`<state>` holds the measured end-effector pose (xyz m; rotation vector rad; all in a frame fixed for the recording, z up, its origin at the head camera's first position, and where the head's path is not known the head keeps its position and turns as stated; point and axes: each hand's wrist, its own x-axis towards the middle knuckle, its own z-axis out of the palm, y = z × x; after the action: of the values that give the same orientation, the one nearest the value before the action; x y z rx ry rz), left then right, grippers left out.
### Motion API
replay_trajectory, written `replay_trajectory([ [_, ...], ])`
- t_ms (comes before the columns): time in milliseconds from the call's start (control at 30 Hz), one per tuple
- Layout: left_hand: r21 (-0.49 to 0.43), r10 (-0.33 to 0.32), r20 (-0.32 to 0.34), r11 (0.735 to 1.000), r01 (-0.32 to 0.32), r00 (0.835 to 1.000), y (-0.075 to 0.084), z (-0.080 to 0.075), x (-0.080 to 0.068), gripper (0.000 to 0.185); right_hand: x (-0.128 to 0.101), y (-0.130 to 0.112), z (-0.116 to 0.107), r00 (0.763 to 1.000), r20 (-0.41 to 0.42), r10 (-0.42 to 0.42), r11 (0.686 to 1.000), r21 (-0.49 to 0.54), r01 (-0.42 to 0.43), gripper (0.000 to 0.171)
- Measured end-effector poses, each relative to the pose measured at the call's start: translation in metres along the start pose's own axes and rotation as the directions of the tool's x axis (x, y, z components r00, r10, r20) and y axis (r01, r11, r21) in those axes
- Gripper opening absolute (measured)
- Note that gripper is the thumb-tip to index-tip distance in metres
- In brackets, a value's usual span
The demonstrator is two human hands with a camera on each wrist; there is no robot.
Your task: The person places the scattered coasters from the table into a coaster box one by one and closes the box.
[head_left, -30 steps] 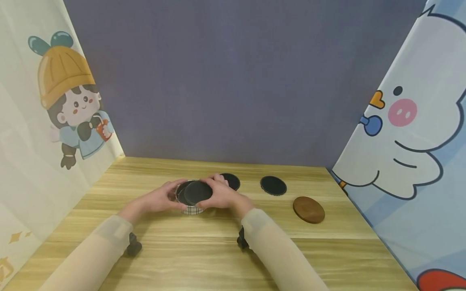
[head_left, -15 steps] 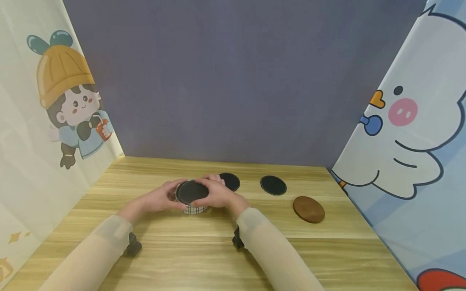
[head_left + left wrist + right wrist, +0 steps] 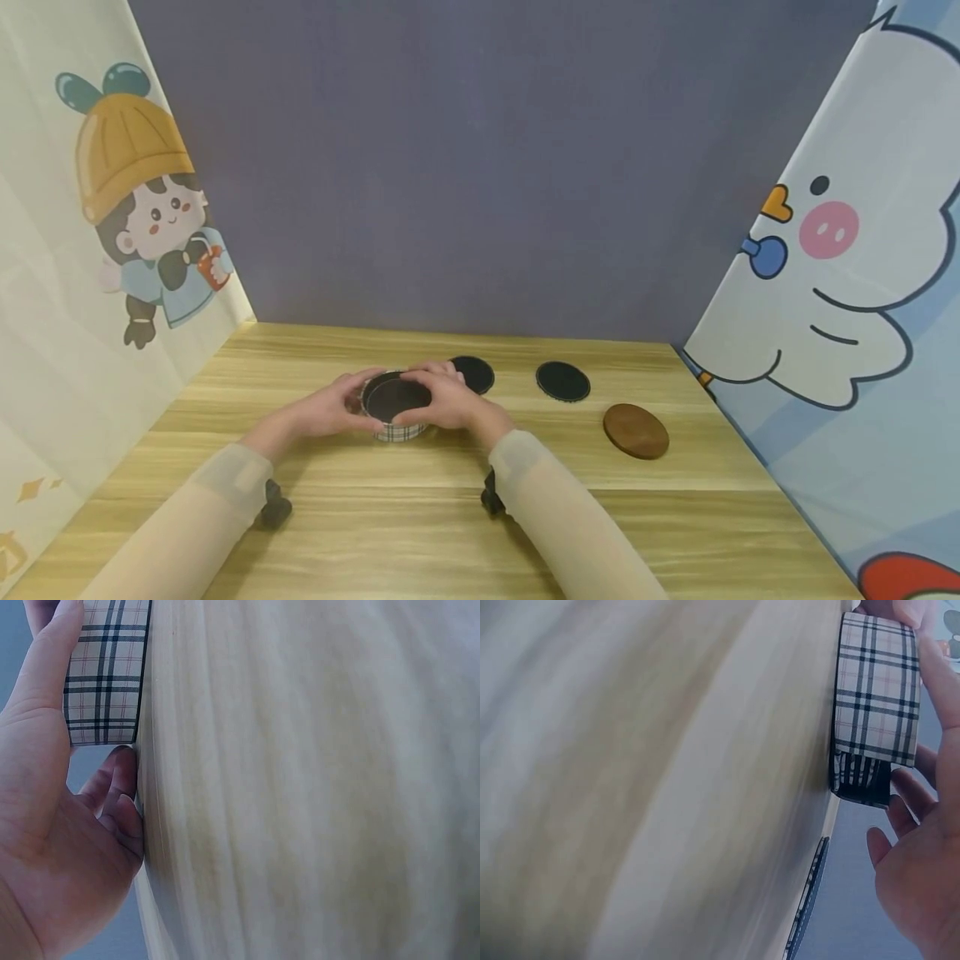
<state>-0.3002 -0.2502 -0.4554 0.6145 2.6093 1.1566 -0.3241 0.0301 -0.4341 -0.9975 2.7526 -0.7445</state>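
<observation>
A round coaster holder (image 3: 400,432) with a plaid side stands on the table, a black round coaster (image 3: 392,398) lying flat inside its rim. My left hand (image 3: 333,407) grips the holder's left side, thumb toward the front. At the right side, my right hand (image 3: 453,402) has its thumb and fingers curved round the rim. In the right wrist view, a slot in the holder (image 3: 877,690) shows stacked coaster edges (image 3: 855,776). Whether the right fingertips still touch the coaster is hidden.
Two black coasters lie right of the holder, a near one (image 3: 475,375) partly behind my right hand and a farther one (image 3: 562,381). A brown round disc (image 3: 636,431) lies further right. A grey wall (image 3: 465,167) rises behind the wooden table (image 3: 390,533).
My right hand has moved left with the black coaster, which was tilted above the holder, then level on its top. Now the coaster sits lower, inside the rim. My left hand has stayed put.
</observation>
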Motion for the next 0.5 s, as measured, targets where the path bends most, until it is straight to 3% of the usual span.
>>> replay_trajectory([
  [500,-0.022,-0.002,-0.007,1.000,0.001,1.000,0.003,0.000,-0.001,0.110,-0.027,0.029,-0.020,1.000,-0.018,0.019,0.995,0.102,-0.017,0.073],
])
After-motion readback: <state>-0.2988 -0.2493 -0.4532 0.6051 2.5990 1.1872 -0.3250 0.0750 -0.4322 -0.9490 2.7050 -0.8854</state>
